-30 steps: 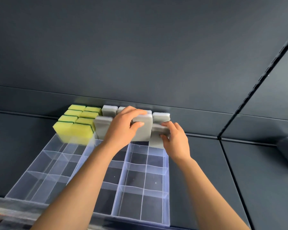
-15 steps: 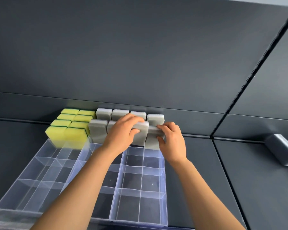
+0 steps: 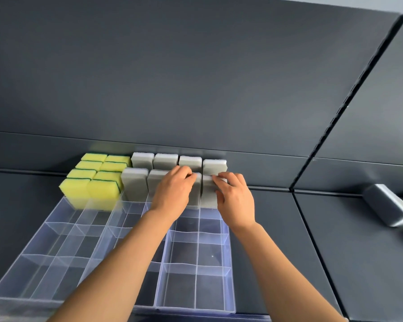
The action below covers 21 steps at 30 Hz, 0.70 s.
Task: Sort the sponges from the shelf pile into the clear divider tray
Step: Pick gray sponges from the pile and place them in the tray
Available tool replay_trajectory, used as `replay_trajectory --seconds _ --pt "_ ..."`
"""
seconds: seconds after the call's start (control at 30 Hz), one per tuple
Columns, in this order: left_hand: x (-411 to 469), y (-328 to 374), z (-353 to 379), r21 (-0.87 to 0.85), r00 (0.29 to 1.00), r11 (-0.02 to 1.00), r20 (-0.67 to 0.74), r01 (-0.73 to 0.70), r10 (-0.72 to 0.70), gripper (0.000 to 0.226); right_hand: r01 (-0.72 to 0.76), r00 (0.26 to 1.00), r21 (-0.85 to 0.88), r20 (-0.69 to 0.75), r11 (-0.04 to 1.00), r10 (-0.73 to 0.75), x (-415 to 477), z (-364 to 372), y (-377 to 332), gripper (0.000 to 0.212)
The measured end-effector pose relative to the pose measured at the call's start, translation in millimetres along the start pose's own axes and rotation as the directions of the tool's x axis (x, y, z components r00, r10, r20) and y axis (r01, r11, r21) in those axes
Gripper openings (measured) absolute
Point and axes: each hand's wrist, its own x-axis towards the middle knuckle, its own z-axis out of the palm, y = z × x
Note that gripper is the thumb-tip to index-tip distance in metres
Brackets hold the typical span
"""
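We have the right hand pinching the top of the upright grey sponge in the divider tray, its long axis vertical, while the left hand curls on its neighbour.

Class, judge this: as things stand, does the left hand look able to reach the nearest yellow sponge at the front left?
Probably yes. The left hand rests on the grey sponges, and the front yellow sponge sits exposed to its left with nothing between.
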Motion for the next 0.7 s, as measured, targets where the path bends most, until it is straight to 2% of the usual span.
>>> replay_trajectory --seconds 0.17,0.47,0.7 --pt "-2.2 4.6 -6.1 0.092 0.999 0.995 -0.008 -0.034 0.035 0.032 0.003 1.0 -0.051 0.01 0.999 -0.003 -1.8 -1.0 -2.0 0.044" --pt "-17.2 11.1 2.9 0.13 0.998 0.991 -0.051 -0.016 0.023 0.057 -0.078 0.991 -0.098 0.104 0.992 0.088 -21.1 -15.9 -2.3 0.057" --pt "-18.8 40.9 7.9 0.118 0.996 0.991 -0.058 -0.066 0.073 0.051 -0.159 0.974 -0.232 0.123 0.96 0.191 -49.3 -42.4 18.9 0.063"
